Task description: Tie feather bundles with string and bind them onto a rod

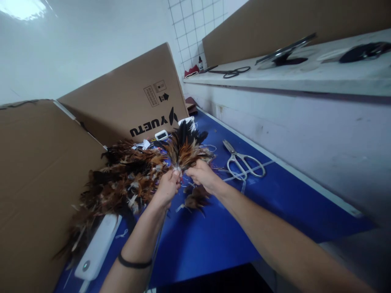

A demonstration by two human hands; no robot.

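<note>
A bunch of brown and black feathers (185,146) fans upward above the blue table, its pale base between my two hands. My left hand (167,188) is closed on that base, thumb on top. My right hand (202,176) is closed in a pinch just right of the base; its fingertips are partly hidden, and what they hold cannot be made out. Below my hands lies a small loose tuft of feathers (195,198). A big heap of similar feathers (122,179) spreads to the left of my left hand.
Metal scissors (242,160) lie on the blue table (195,252) right of my hands, with a clear strip (258,169) across them. A white device (98,248) sits front left. Cardboard (122,101) walls the back and left. A ledge (275,79) holds black scissors (233,72).
</note>
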